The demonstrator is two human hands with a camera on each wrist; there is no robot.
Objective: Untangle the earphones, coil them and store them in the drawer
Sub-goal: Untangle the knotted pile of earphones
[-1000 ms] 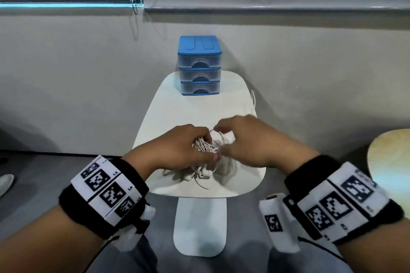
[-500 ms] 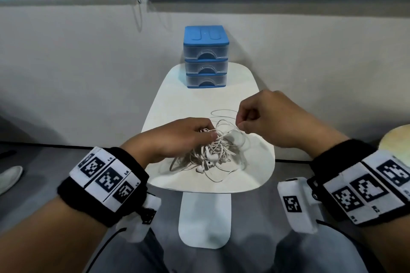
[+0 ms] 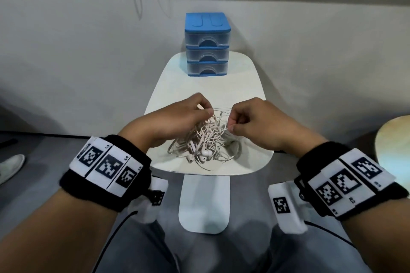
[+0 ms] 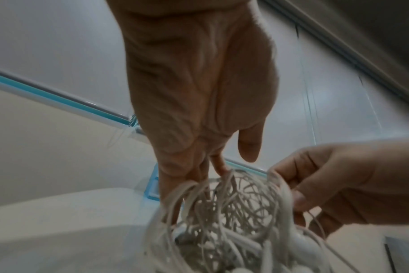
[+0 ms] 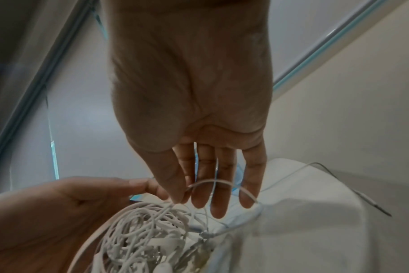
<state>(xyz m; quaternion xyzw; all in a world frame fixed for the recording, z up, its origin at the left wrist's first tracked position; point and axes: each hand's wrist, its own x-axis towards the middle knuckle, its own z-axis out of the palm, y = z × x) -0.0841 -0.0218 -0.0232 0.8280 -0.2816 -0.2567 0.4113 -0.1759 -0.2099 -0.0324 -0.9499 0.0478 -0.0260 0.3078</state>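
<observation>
1. A person's left hand (image 3: 177,117) and right hand (image 3: 250,122) work at a knotted mass of white earphones (image 3: 204,142) lying near the front edge of a small white bench (image 3: 244,77).
2. Each hand's grip is a fingertip pinch on a strand at the top of the tangle, the remaining fingers loosely curled (the left wrist view shows cord running between the left fingers (image 4: 218,166)).
3. The step in hand appears to be untangling; nothing is coiled yet.
4. The blue three-drawer unit (image 3: 207,44) stands at the far end of the bench, well apart from the earphones, all drawers closed.
5. The next move likely calls for drawing the pinched strands apart gently, since a hard pull could tighten the knots.
</observation>
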